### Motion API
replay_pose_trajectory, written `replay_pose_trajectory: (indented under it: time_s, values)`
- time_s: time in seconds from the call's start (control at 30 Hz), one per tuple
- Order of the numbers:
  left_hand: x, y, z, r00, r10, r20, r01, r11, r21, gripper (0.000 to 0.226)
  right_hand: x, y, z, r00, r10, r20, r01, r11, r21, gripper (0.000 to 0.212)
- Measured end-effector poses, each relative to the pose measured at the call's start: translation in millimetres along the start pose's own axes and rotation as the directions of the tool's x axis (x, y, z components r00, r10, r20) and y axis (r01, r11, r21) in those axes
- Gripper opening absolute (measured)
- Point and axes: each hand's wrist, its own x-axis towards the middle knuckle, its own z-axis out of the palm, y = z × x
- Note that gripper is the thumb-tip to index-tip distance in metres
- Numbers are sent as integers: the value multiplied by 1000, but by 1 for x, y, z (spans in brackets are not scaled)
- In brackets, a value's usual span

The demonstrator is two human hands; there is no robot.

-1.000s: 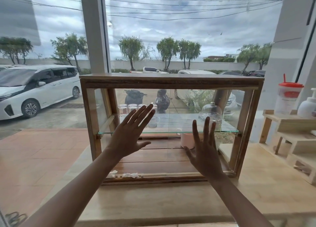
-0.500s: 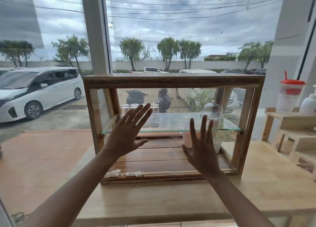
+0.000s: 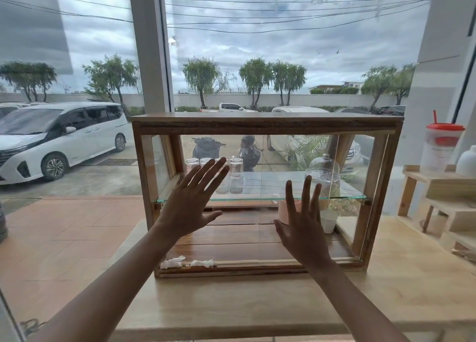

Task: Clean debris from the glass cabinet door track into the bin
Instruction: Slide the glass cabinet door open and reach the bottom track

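Both forearms are bare right up to the frame edge, no sleeves showing. The left hand point(image 3: 189, 207) and right hand point(image 3: 301, 228) are bare, slim-fingered.

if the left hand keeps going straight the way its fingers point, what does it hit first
Hard to judge depth, but the left hand lies flat on or near the glass door; sliding up-right along it, the fingers would likely meet the cabinet's top frame first.
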Motion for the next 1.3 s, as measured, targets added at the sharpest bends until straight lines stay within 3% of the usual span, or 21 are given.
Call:
replay_pose_trajectory:
  time_s: [0.4,0.7,0.87,1.0,1.1,1.17,1.3]
  values:
    - [-8,-8,-1,1000,-3,-8,3,1000,19,104,-1,-12,4,1000,16,0,-16,998,-69,101]
    - [-15,-12,-2,1000,16,-4,-16,1000,-27,101,-2,-15,3,999,29,-22,-29,999,-13,100]
    - [-58,-22,7,999,-33,24,37,987,-159,85,-5,-22,7,995,29,-96,-28,1000,8,78]
    - [-113,-19,26,979,-194,62,204,943,-263,65,-18,-40,22,985,-101,-143,108,993,42,52]
    - [-151,-8,45,965,-239,112,263,897,-355,50,-35,-67,41,981,-191,-27,193,971,142,30]
    - [-169,-1,57,943,-277,186,329,860,-390,43,-46,-87,54,975,-193,112,165,960,225,19]
    - [-181,7,76,889,-344,303,447,793,-413,42,-58,-113,76,914,-169,368,72,962,263,18]
